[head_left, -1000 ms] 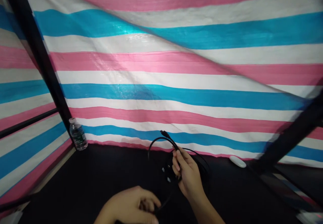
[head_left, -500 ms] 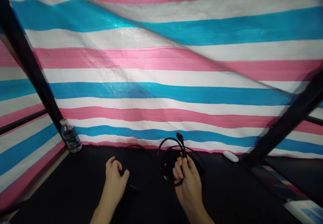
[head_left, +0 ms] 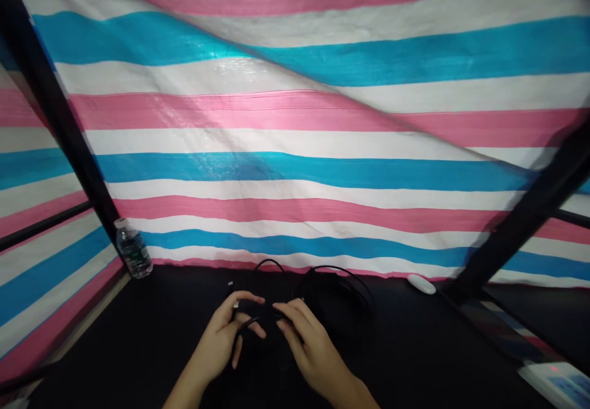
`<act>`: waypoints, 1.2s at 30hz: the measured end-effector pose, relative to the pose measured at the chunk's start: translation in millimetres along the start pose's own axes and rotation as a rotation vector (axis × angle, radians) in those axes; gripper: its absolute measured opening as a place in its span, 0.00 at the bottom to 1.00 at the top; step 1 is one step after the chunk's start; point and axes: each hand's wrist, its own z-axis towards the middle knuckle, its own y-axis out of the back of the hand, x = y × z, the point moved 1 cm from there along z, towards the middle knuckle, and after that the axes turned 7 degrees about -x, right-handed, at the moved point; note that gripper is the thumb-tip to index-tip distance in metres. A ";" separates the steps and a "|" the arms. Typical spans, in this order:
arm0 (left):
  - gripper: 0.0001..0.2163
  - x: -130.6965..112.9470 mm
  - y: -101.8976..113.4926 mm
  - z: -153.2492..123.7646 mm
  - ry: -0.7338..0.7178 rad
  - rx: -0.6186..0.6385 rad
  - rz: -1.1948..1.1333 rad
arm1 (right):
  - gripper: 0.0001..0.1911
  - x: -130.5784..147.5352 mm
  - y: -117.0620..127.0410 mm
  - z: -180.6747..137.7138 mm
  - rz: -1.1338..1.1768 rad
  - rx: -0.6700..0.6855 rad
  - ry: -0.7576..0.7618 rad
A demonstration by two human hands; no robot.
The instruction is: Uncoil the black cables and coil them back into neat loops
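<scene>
In the head view, my left hand (head_left: 219,332) curls its fingers around a black cable (head_left: 247,322), and a small shiny metal end shows by its index finger. Facing it, my right hand (head_left: 316,350) has thumb and fingers closed on the cable's other side; the dark table makes the exact grip hard to see. A thin loop of the cable rises behind both hands. More black cable (head_left: 343,269) lies coiled just beyond my right hand, and a small pale plug end (head_left: 231,283) shows behind my left.
A clear water bottle (head_left: 133,252) stands at the table's back left corner. A white computer mouse (head_left: 421,284) lies at the back right, and a white device (head_left: 555,381) with a red light sits lower right. Black posts and a striped sheet (head_left: 295,175) enclose the black table.
My left hand has moved right and taken hold of the cable. My right hand has moved left and lower, and the plug it held upright no longer stands above it.
</scene>
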 end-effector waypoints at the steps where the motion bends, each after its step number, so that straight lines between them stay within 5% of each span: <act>1: 0.23 -2.5 -2.2 -2.1 -0.020 0.018 -0.021 | 0.18 1.6 -0.1 0.0 -0.036 -0.012 0.069; 4: 0.35 -9.3 -6.5 -6.6 -0.071 0.042 -0.086 | 0.21 0.7 -0.7 1.0 -0.123 -0.105 0.195; 8: 0.33 -15.0 -6.0 -12.8 0.013 0.177 -0.059 | 0.23 -3.5 -3.0 7.3 -0.241 -0.154 0.263; 14: 0.27 -18.3 3.5 -20.8 0.183 0.404 -0.195 | 0.17 8.5 -5.0 27.6 -0.248 0.072 0.348; 19: 0.27 -12.1 0.3 -14.9 0.087 0.343 -0.253 | 0.14 9.7 -3.6 29.4 -0.019 0.185 -0.012; 22: 0.25 -9.4 -8.0 -12.3 0.070 0.231 -0.194 | 0.13 -1.3 -4.7 24.8 0.194 0.023 -0.313; 26: 0.29 -12.7 -20.8 -13.8 0.008 0.086 -0.249 | 0.28 -15.0 -9.0 18.3 0.389 -0.302 -0.693; 30: 0.31 -9.6 -36.2 -15.1 -0.060 0.082 -0.313 | 0.35 -17.3 -11.6 9.6 0.317 -0.394 -0.730; 36: 0.22 1.0 -40.0 -9.9 0.153 -0.034 -0.239 | 0.29 -19.9 -6.7 -0.4 0.248 -0.150 -0.625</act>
